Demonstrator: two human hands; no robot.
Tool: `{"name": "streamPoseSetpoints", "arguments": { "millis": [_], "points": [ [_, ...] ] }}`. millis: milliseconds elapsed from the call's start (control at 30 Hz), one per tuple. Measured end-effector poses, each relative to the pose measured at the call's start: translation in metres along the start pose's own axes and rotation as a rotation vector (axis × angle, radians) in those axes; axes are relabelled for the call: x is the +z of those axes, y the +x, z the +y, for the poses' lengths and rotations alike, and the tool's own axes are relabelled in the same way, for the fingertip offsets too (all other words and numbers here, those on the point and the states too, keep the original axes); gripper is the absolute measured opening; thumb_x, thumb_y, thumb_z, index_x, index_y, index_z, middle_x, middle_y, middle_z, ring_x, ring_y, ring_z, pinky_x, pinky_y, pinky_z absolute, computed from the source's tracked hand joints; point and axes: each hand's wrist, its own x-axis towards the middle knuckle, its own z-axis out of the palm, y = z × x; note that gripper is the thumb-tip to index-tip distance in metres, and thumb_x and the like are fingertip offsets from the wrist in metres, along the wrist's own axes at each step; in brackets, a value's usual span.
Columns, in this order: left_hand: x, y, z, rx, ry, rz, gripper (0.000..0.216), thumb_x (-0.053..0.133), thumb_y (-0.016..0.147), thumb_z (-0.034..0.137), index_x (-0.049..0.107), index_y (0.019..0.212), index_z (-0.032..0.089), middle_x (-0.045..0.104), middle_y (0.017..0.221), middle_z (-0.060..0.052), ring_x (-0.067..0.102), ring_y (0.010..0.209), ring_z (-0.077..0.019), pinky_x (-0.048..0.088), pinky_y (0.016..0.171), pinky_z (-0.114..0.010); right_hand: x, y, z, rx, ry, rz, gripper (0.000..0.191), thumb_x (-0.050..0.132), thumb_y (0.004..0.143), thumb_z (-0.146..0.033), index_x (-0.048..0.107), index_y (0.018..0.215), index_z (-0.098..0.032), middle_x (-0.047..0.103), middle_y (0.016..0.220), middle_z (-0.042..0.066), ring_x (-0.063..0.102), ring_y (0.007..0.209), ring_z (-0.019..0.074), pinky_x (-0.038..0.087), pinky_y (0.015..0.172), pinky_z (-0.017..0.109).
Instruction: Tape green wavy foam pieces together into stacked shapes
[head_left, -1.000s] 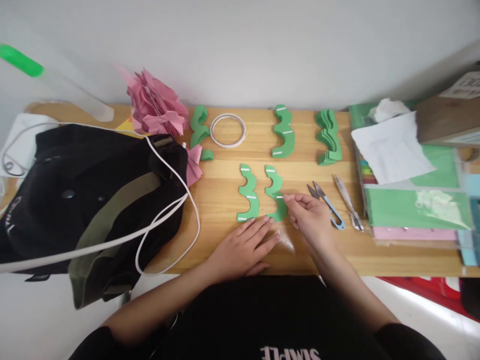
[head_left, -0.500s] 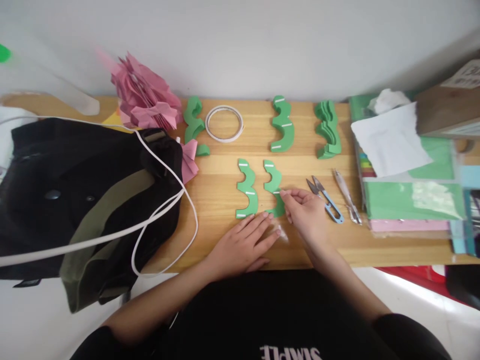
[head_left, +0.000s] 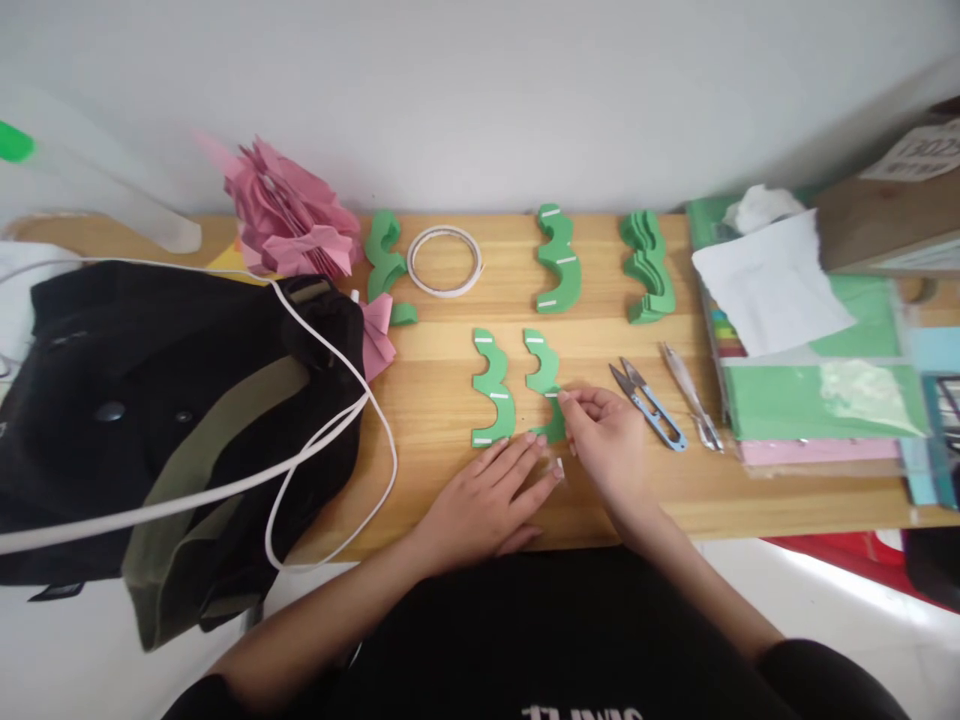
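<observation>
Two wavy green paper cutouts lie side by side before me, bearing short white strips. My left hand [head_left: 487,500] rests flat on the table, fingers stretched out, at the lower end of the right cutout [head_left: 541,375]. A small white scrap [head_left: 558,468] is at its index fingertip. My right hand [head_left: 606,430] is closed in a pinch, thumb and index finger at the end of the white tape strip [head_left: 551,394] midway down that cutout; the exact contact is hidden. The left cutout [head_left: 491,385] lies untouched by the right hand.
Behind are green cutout stacks [head_left: 559,260] [head_left: 649,268] [head_left: 385,255] and a tape roll [head_left: 478,270]. Thread snips [head_left: 656,410] and a craft knife [head_left: 690,395] lie right, near paper packs [head_left: 825,400]. A black bag [head_left: 187,330], white cable [head_left: 394,450] and pink folded paper [head_left: 292,215] occupy the left.
The view has shifted slightly, so the scene sits a little lower. Both hands keep nearly the same places, the right still pinching at the right cutout's middle strip.
</observation>
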Motion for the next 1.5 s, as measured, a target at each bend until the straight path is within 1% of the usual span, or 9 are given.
{"name": "streamPoseSetpoints", "arguments": {
  "millis": [500,800,1000,1067,1133,1200,1267,1400,1500],
  "points": [
    [0.000,-0.001,0.000,0.007,0.054,-0.014,0.061,0.052,0.093,0.048,0.041,0.142,0.013,0.046,0.147,-0.021,0.039,0.141,-0.0306,0.030,0.114,-0.041,0.005,-0.001,0.006,-0.107,-0.199,0.102,0.026,0.059,0.076,-0.045,0.059,0.069,-0.020,0.062,0.051,0.001,0.055,0.046,0.0172,0.040,0.051,0.029],
    [0.001,-0.001,0.000,0.008,0.068,0.005,0.060,0.050,0.093,0.049,0.042,0.141,0.013,0.047,0.147,-0.021,0.042,0.139,-0.0305,0.033,0.112,-0.041,0.006,0.002,0.001,-0.139,-0.329,0.083,0.024,0.059,0.077,-0.043,0.056,0.067,-0.021,0.066,0.054,0.004,0.060,0.048,0.0195,0.040,0.052,0.029],
    [0.001,-0.001,-0.001,0.016,0.063,0.009,0.060,0.051,0.093,0.049,0.043,0.140,0.012,0.049,0.145,-0.020,0.042,0.139,-0.0315,0.035,0.111,-0.042,-0.001,0.016,-0.003,-0.201,-0.539,0.086,0.031,0.069,0.071,-0.044,0.050,0.057,-0.023,0.063,0.053,0.003,0.059,0.050,0.0199,0.038,0.052,0.029],
    [0.001,-0.001,-0.001,0.020,0.059,0.011,0.061,0.052,0.092,0.048,0.043,0.140,0.012,0.049,0.145,-0.021,0.042,0.139,-0.0322,0.035,0.111,-0.043,-0.005,0.020,-0.003,-0.241,-0.549,0.076,0.035,0.070,0.070,-0.046,0.048,0.054,-0.024,0.062,0.051,0.002,0.058,0.049,0.0189,0.037,0.051,0.029],
    [0.002,-0.001,-0.001,0.019,0.055,0.013,0.060,0.052,0.092,0.048,0.044,0.139,0.012,0.049,0.145,-0.021,0.042,0.138,-0.0321,0.035,0.111,-0.042,-0.011,0.021,0.000,-0.278,-0.506,0.029,0.032,0.067,0.075,-0.045,0.052,0.058,-0.022,0.061,0.049,0.001,0.057,0.046,0.0174,0.038,0.049,0.028],
    [0.002,-0.001,-0.001,0.015,0.053,0.013,0.058,0.052,0.093,0.047,0.044,0.139,0.012,0.048,0.145,-0.021,0.042,0.139,-0.0313,0.035,0.111,-0.042,-0.018,0.019,0.006,-0.355,-0.476,0.019,0.025,0.062,0.081,-0.043,0.061,0.071,-0.020,0.060,0.049,-0.001,0.056,0.043,0.0162,0.040,0.049,0.027],
    [0.003,-0.001,-0.001,0.012,0.054,0.011,0.058,0.051,0.093,0.047,0.044,0.139,0.012,0.047,0.146,-0.021,0.040,0.140,-0.0307,0.034,0.112,-0.042,-0.025,0.014,0.015,-0.524,-0.508,0.052,0.024,0.055,0.088,-0.037,0.067,0.087,-0.016,0.064,0.056,0.001,0.058,0.047,0.0162,0.043,0.052,0.027],
    [0.003,-0.002,0.000,0.001,0.041,-0.003,0.058,0.051,0.093,0.048,0.044,0.139,0.013,0.046,0.148,-0.020,0.037,0.142,-0.0307,0.032,0.113,-0.043,-0.033,0.004,0.029,-0.949,-0.761,0.007,0.029,0.046,0.095,-0.021,0.069,0.113,-0.017,0.070,0.083,0.008,0.064,0.074,0.0194,0.048,0.067,0.028],
    [0.002,-0.002,0.000,-0.001,0.034,-0.010,0.058,0.050,0.094,0.048,0.044,0.139,0.012,0.046,0.148,-0.021,0.035,0.143,-0.0309,0.031,0.113,-0.044,-0.031,0.003,0.035,-1.075,-0.963,-0.029,0.037,0.048,0.092,-0.014,0.067,0.123,-0.021,0.064,0.081,0.008,0.058,0.075,0.0211,0.046,0.066,0.030]
  ]
}}
